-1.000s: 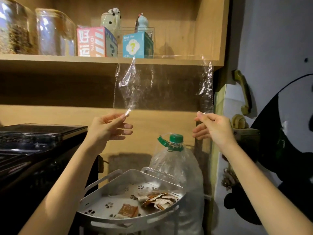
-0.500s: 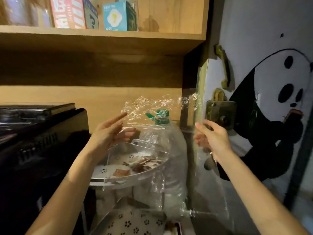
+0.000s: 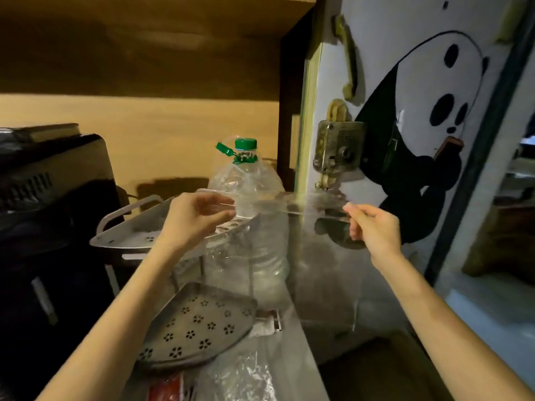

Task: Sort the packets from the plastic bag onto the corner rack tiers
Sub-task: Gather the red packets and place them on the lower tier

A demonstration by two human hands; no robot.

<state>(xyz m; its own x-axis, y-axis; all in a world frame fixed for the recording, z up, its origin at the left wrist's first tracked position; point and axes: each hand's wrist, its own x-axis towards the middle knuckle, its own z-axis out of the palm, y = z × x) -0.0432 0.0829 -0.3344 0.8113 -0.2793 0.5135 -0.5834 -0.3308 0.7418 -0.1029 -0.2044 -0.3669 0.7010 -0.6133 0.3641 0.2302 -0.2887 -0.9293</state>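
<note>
A clear plastic bag hangs stretched between my two hands, its top edge level with them. My left hand pinches the bag's left corner above the top tier of the grey corner rack. My right hand pinches the right corner, in front of the door. The bag looks empty and drapes down over the rack's right side. A lower tier with flower-shaped holes lies below my left forearm. A red packet shows at the bottom edge. My left hand hides the top tier's contents.
A large clear bottle with a green cap stands right behind the rack. A black appliance fills the left side. The door with a panda picture and a brass lock is on the right. A wooden shelf hangs overhead.
Both hands have lowered the bag from shelf height to just above the rack's top tier. The view has tilted down, showing the lower tier and a red packet.
</note>
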